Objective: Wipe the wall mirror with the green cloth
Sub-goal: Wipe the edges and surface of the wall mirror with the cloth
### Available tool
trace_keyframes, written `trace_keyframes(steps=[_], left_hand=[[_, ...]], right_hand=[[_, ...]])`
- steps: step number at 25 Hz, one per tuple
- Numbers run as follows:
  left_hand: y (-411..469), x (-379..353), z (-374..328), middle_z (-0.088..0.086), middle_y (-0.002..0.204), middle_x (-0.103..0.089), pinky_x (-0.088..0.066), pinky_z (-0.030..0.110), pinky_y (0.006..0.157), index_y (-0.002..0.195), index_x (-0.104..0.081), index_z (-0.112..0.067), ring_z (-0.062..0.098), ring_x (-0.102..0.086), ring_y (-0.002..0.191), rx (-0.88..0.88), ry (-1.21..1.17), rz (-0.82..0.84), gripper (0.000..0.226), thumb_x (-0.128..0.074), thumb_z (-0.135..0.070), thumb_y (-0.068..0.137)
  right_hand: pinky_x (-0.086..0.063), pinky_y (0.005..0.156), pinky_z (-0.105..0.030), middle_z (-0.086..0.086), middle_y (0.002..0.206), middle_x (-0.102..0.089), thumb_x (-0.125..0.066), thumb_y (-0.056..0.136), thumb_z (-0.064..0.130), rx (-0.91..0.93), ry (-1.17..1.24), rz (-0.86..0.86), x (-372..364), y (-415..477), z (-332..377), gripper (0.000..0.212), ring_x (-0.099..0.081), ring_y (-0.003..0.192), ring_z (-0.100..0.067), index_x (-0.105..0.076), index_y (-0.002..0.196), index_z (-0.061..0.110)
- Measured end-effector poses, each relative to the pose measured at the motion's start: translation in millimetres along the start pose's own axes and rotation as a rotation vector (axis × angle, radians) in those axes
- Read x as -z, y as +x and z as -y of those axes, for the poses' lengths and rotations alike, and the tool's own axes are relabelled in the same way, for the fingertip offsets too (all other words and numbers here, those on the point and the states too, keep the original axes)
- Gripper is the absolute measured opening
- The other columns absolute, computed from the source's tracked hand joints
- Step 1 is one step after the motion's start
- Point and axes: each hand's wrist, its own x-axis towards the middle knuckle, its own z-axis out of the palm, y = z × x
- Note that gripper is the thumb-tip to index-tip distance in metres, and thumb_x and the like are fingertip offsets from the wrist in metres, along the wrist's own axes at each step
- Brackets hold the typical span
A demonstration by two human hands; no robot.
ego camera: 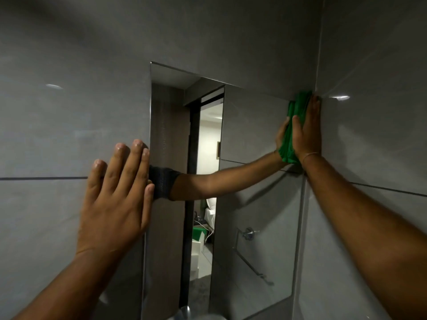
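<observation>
The left hand (pixel 115 199) braces flat, fingers straight, on the tiled wall (pixel 57 135) beside the wall mirror (pixel 254 125). At its top right corner, the flat-fingered right hand (pixel 308 128) presses the green cloth (pixel 293 125) to the glass. Wiping seems in hand, and the next stroke needs steady pressure across the pane.

Bare arms (pixel 369 227); 1 thin, perhaps thread, wristband (pixel 309 155).

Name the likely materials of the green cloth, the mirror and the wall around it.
The green cloth: soft textile, possibly microfibre; matte, bunched in folds under the right hand.
The mirror: frameless glass, glossy; it returns a sharp reflection.
The wall: large grey tiles, probably ceramic or porcelain, semi-gloss; thin joint lines and lamp glints show.
</observation>
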Motion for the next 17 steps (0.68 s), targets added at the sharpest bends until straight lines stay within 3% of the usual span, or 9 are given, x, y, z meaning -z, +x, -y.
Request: trace_keyframes(steps=[8,17], left_hand=[[2,6,-5,0.014,0.187,-0.017,-0.004,0.052,0.141,0.177,-0.021,-0.007,0.032,-0.011,0.174,0.016,0.036,0.02,0.068,-0.021,-0.041,0.118],[1,6,-6,0.012,0.187,-0.018,-0.007,0.051,0.141,0.178,-0.02,-0.009,0.031,-0.012,0.174,0.02,0.033,0.0,0.068,-0.023,-0.04,0.117]], right_hand=[[-0.01,0.135,-0.047,-0.013,0.177,-0.014,-0.028,0.103,0.038,0.06,-0.085,-0.052,-15,19,63,0.072,-0.01,0.165,-0.029,-0.016,0.168,0.008],[-0.01,0.134,-0.047,-0.015,0.176,-0.018,-0.037,0.107,0.033,0.495,-0.051,-0.041,-67,-40,268,0.067,-0.014,0.164,-0.029,-0.021,0.167,0.006]])
